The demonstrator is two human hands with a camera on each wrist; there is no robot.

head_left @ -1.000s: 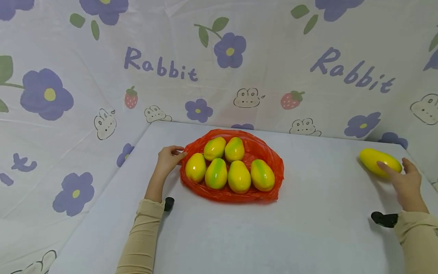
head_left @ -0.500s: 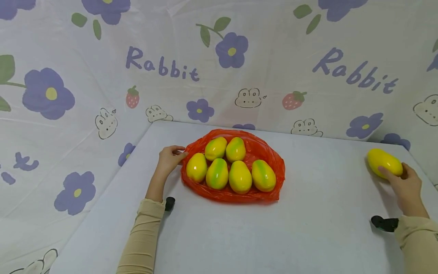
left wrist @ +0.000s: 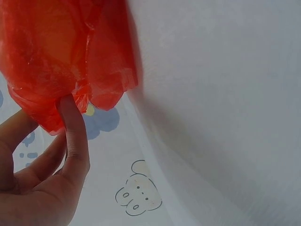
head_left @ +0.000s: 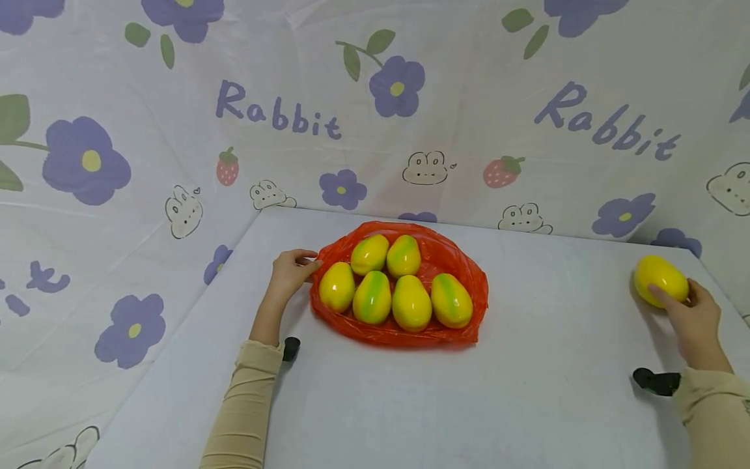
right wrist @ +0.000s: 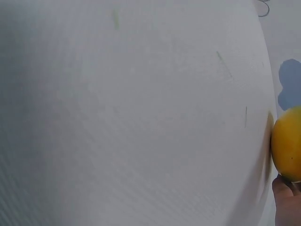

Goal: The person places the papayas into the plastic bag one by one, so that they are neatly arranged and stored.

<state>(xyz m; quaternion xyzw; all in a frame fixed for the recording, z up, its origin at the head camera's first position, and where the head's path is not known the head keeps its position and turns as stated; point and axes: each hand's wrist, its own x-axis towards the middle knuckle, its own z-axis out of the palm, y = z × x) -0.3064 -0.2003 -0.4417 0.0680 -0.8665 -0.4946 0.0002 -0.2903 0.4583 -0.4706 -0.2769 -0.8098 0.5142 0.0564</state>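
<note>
My left hand (head_left: 287, 270) pinches the left edge of a red plastic bag (head_left: 477, 293) between thumb and fingers. In the left wrist view, the thin red plastic bag (left wrist: 106, 61) is gathered at those fingertips. Inside the open bag lie several glossy yellow papayas (head_left: 412, 303) with green streaks, in two rows. Far to the right, another yellow papaya (head_left: 657, 277) is gripped by my right hand (head_left: 697, 322), thumb on its near side and fingers behind. The right wrist view catches only part of this papaya (right wrist: 288, 146) and of the right hand (right wrist: 288, 205) at its edge.
A white table (head_left: 469, 404) bears everything. Behind it and at the left hangs a pale cloth (head_left: 457, 78) with purple flowers, rabbits and lettering. Black wrist mounts (head_left: 656, 382) stick out beside both sleeves.
My right hand has closed round the papaya at the right, which has turned so one end faces more toward me. The left hand keeps its place at the bag's edge.
</note>
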